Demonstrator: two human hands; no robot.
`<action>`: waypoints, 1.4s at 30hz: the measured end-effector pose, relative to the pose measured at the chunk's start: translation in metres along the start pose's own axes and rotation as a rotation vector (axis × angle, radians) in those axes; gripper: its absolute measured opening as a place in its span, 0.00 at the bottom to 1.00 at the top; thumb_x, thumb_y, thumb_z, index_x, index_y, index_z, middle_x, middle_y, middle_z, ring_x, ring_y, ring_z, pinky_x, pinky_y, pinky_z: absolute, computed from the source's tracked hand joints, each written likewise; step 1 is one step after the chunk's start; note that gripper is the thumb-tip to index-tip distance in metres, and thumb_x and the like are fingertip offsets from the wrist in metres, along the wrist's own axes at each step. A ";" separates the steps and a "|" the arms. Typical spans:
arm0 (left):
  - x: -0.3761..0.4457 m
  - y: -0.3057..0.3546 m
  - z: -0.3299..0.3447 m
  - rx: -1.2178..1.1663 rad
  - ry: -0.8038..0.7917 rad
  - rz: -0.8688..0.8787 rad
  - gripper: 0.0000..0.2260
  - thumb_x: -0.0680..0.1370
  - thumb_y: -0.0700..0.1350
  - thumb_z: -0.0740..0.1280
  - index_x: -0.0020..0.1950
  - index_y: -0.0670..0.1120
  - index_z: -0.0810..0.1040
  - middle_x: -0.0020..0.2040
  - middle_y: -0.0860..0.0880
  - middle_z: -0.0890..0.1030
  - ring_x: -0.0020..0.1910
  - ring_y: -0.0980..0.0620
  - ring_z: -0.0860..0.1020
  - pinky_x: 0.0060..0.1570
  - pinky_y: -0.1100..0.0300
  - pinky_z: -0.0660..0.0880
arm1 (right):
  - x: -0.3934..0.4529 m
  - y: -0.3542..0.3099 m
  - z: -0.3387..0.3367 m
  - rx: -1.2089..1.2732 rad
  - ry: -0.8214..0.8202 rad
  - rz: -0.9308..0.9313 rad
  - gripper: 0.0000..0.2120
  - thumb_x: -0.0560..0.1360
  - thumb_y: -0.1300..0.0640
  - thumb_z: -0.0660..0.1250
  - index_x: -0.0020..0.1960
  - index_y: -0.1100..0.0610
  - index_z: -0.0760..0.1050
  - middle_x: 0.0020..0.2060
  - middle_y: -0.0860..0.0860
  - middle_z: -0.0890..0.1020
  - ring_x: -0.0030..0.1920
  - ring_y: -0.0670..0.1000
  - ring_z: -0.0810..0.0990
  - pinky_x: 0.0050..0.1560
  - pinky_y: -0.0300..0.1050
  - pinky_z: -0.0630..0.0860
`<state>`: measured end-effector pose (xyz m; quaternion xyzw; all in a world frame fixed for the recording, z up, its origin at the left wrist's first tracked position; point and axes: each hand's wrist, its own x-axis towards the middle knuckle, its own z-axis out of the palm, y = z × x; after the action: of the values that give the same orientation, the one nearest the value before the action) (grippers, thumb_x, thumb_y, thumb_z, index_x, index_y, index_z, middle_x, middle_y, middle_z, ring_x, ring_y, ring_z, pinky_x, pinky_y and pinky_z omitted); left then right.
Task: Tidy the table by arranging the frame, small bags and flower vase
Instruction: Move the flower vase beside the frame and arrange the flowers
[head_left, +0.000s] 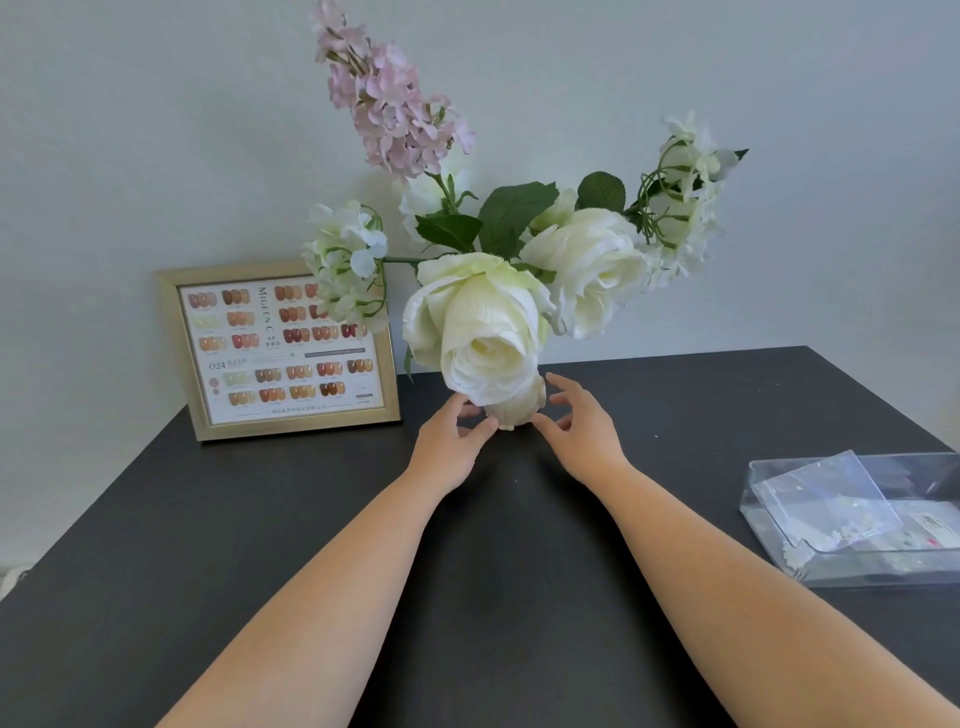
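Both forearms reach out from the near edge of the dark table toward its middle. The left hand and right hand sit on either side of the small cream flower vase, fingers spread and loosely curled. The left thumb and fingertips look to be touching the vase's left side; the right fingertips are just beside its right side, and I cannot tell if they press on it. Neither hand has closed round it, so the vase appears to stand on the table, upright.

The step in hand seems to be the vase: either about to be gripped or just being set and steadied. The next move calls for a two-sided hold low on the body, since the big white rose droops forward over the rim and hides most of the vase, making the bunch top-heavy.

Near the right edge lies a clear plastic tray holding small bags, well apart from the vase. Toward the far left corner the gold frame stands against the wall; a white flower spray overhangs its right side, so shifting the vase leftward could brush it.
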<state>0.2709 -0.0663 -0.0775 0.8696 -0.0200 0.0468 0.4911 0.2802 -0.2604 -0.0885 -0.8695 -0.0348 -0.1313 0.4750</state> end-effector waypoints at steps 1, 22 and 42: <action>-0.007 0.000 -0.003 -0.026 -0.001 0.001 0.19 0.76 0.55 0.69 0.66 0.55 0.73 0.54 0.58 0.79 0.41 0.68 0.77 0.36 0.72 0.69 | -0.005 0.000 -0.001 -0.002 0.002 -0.005 0.27 0.73 0.47 0.70 0.69 0.40 0.65 0.54 0.41 0.76 0.39 0.41 0.79 0.39 0.31 0.71; -0.041 0.140 -0.076 -0.337 0.570 0.652 0.44 0.60 0.52 0.83 0.69 0.61 0.62 0.66 0.52 0.71 0.64 0.51 0.73 0.60 0.49 0.75 | -0.010 -0.155 -0.103 0.131 0.362 -0.422 0.44 0.63 0.44 0.79 0.68 0.28 0.54 0.63 0.42 0.66 0.58 0.32 0.68 0.49 0.27 0.68; 0.010 0.181 -0.111 0.333 0.307 0.553 0.28 0.73 0.58 0.72 0.69 0.51 0.70 0.58 0.51 0.78 0.54 0.48 0.77 0.49 0.51 0.75 | 0.064 -0.215 -0.137 -0.339 0.026 -0.317 0.12 0.74 0.62 0.63 0.51 0.49 0.80 0.34 0.48 0.78 0.30 0.44 0.73 0.27 0.36 0.68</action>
<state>0.2595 -0.0646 0.1354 0.8822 -0.1729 0.3106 0.3088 0.2757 -0.2613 0.1738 -0.9186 -0.1423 -0.2196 0.2962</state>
